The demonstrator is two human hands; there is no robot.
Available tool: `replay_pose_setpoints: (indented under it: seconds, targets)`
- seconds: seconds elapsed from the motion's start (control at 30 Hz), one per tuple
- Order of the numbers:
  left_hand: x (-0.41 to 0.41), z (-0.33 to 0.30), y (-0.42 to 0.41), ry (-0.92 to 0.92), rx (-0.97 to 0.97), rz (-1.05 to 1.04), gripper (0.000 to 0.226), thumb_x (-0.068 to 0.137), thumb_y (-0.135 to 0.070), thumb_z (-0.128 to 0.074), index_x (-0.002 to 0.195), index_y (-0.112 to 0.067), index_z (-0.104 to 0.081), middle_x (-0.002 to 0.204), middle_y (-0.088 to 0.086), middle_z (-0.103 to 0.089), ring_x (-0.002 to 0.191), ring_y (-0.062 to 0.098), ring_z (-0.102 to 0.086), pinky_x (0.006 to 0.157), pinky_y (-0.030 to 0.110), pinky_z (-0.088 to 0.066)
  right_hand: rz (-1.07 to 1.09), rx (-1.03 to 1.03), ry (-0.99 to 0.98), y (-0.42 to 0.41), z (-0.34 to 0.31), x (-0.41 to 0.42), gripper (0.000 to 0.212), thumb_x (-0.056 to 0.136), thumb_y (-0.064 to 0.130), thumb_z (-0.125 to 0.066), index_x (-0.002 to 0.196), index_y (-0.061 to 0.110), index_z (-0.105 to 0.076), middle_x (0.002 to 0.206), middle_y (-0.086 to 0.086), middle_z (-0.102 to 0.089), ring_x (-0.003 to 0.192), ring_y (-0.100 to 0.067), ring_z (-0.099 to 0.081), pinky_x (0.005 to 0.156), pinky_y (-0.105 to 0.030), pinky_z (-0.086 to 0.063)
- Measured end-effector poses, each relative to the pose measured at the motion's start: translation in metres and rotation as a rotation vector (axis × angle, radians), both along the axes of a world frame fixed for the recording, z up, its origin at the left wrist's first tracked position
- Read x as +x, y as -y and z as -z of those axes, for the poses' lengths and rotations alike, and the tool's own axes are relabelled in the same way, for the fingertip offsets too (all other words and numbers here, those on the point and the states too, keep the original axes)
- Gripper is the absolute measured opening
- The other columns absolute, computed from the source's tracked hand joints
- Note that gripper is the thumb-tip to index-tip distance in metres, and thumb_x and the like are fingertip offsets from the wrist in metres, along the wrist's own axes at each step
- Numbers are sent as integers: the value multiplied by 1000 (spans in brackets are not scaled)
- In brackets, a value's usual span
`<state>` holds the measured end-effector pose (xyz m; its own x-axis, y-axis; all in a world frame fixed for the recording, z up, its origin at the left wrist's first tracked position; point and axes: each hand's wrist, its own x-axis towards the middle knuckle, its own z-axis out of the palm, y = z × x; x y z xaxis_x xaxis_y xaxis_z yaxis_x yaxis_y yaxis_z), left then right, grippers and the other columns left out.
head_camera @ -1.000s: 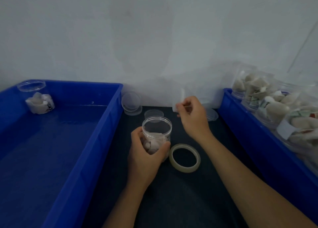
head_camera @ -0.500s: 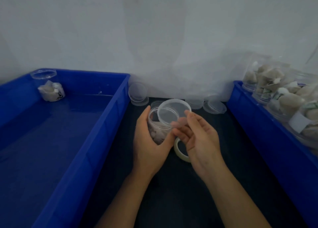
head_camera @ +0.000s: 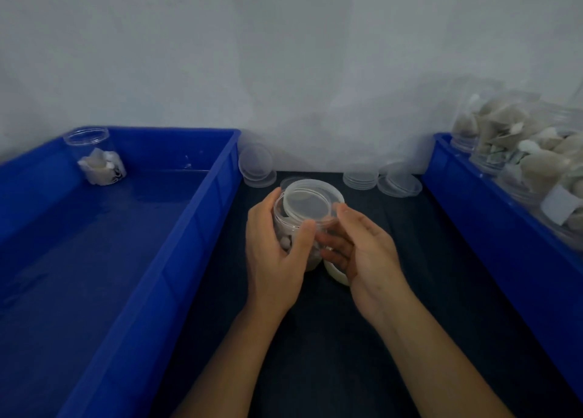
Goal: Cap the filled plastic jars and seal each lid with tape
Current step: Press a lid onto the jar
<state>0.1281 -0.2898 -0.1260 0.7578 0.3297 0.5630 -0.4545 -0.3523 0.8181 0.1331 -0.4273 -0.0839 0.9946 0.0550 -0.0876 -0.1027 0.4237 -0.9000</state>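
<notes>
The right hand (head_camera: 362, 247) has brought the lid (head_camera: 310, 201) from the back stacks onto the jar (head_camera: 296, 228), tilted.

Left hand (head_camera: 277, 253) fingers curled; right hand (head_camera: 362, 253) cupped.

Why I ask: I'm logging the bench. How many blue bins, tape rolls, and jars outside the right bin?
Blue bins: 2, left bin, right bin
Tape rolls: 1
Jars outside the right bin: 2, held jar, jar in left bin
Total: 5
</notes>
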Motion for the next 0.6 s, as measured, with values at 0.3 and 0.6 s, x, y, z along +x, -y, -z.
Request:
replay_pose_setpoints:
  seconds: [0.3,0.6]
  targets:
    - [-2,-2,2,29,5,16,54,102,-36,-61,154,-24,-48,141,-13,-58,134,14,-58,102,18,-49,-14,-125,100,1,-1,2,25,99,36,-71,122,27,-73,98,-9,-81,89,-24,-80,69,-30,-63]
    - [-1,0,3,-23,-40,-17,56,103,-43,-55,157,-29,-46,141,-13,-58,131,11,-59,105,42,-55,129,-420,295,0,15,8,24,98,48,-68,119,60,-64,91,7,-74,81,-7,-72,73,-30,-60]
